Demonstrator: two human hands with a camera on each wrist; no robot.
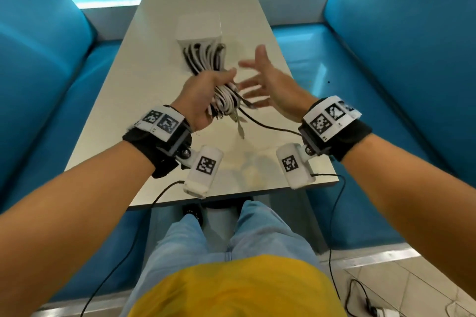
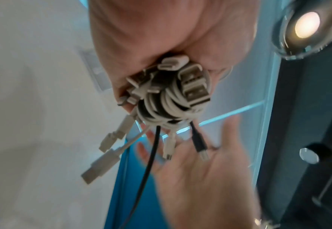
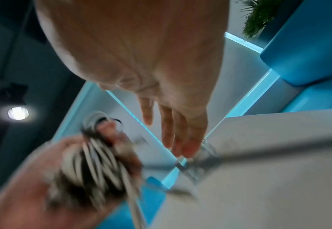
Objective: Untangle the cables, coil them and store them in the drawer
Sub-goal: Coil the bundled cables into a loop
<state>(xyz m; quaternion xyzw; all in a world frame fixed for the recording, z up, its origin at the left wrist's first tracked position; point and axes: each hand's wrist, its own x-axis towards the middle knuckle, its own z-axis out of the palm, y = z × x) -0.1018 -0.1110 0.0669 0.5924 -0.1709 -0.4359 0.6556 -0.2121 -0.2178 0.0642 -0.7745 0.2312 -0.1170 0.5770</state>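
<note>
My left hand grips a thick bundle of white and black cables above the middle of the table, fingers curled round it. The bundle's far loops reach toward a small white drawer box. In the left wrist view the cable bundle shows USB plugs and loose ends hanging below my left hand. A black cable trails down onto the table. My right hand hovers just right of the bundle with fingers spread and holds nothing; the right hand appears the same in its wrist view.
The narrow white table runs between blue padded benches on both sides. Thin black wrist-camera cords hang past the table's near edge. The white drawer box stands at the table's middle.
</note>
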